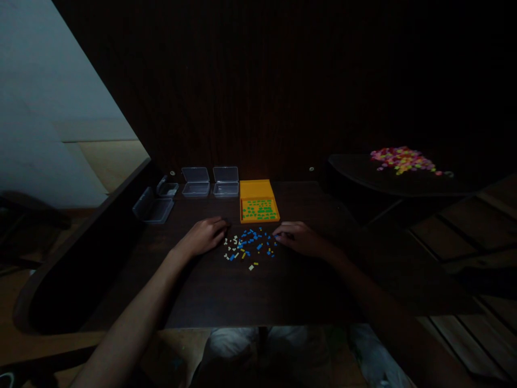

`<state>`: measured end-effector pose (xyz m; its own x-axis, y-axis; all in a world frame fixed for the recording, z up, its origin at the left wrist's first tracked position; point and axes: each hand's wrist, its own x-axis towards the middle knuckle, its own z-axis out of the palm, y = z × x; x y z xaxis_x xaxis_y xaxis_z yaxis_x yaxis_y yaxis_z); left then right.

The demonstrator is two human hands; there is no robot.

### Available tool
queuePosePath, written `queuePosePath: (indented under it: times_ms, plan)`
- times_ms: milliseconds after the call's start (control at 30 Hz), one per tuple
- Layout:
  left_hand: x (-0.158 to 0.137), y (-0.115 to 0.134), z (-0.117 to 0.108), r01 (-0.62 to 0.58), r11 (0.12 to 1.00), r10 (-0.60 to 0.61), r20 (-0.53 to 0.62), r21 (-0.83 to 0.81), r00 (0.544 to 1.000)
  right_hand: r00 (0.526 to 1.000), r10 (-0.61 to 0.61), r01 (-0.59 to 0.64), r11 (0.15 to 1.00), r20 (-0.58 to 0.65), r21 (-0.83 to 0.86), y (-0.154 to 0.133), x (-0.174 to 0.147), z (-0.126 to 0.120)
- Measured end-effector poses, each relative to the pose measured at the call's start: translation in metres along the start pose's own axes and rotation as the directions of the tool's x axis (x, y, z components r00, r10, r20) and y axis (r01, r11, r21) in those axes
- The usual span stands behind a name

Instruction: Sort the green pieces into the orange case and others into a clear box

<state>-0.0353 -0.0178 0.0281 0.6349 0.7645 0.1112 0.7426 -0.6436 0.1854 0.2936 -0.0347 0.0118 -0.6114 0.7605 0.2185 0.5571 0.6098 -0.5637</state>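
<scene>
Small toy building bricks lie loose on the dark table between my hands: blue bricks in the middle, cream bricks on the left and a few yellow bricks among them. My left hand rests palm down on the tabletop, left of the cream bricks, its fingers loosely bent and holding nothing I can see. At the right edge of the pile, the thumb and fingertips of my right hand come together by a blue bit; darkness hides what they grip. Behind the pile stands an open yellow case with green bricks in its tray.
Open clear plastic boxes stand along the back left, another open box nearer the left side panel. A pile of pink, red and yellow pieces sits on a raised shelf at right. A dark panel closes the back.
</scene>
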Motion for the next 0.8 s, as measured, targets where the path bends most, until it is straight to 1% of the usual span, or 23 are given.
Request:
queuePosePath:
  times_ms: [100,267,467,600,700,800]
  plan:
    - [0.0,0.0,0.0,0.003,0.999,-0.003,-0.004,-0.036,1.0,1.0,0.027,-0.027,0.999,0.003,-0.024,-0.002,-0.001,0.0]
    - [0.001,0.005,0.001,0.0,0.997,0.0,-0.001,-0.078,1.0,0.999,0.045,-0.045,0.999,0.01,-0.012,-0.005,-0.001,-0.001]
    - [0.001,0.008,0.002,-0.01,0.999,0.012,0.045,-0.037,0.999,0.999,0.049,-0.049,0.997,-0.01,-0.057,-0.006,-0.001,-0.001]
    - [0.001,0.01,0.003,-0.023,0.999,0.025,0.036,-0.044,0.999,0.999,0.046,-0.047,0.995,-0.017,-0.085,-0.007,0.0,0.002]
    - [0.0,0.011,0.002,-0.009,0.994,0.012,0.034,-0.104,0.999,0.999,0.038,-0.039,0.998,-0.02,-0.059,-0.005,-0.001,0.001]
    - [0.0,0.012,-0.003,0.01,0.975,-0.003,0.034,-0.221,0.999,1.0,0.031,-0.031,0.999,0.005,-0.011,0.0,-0.004,-0.007]
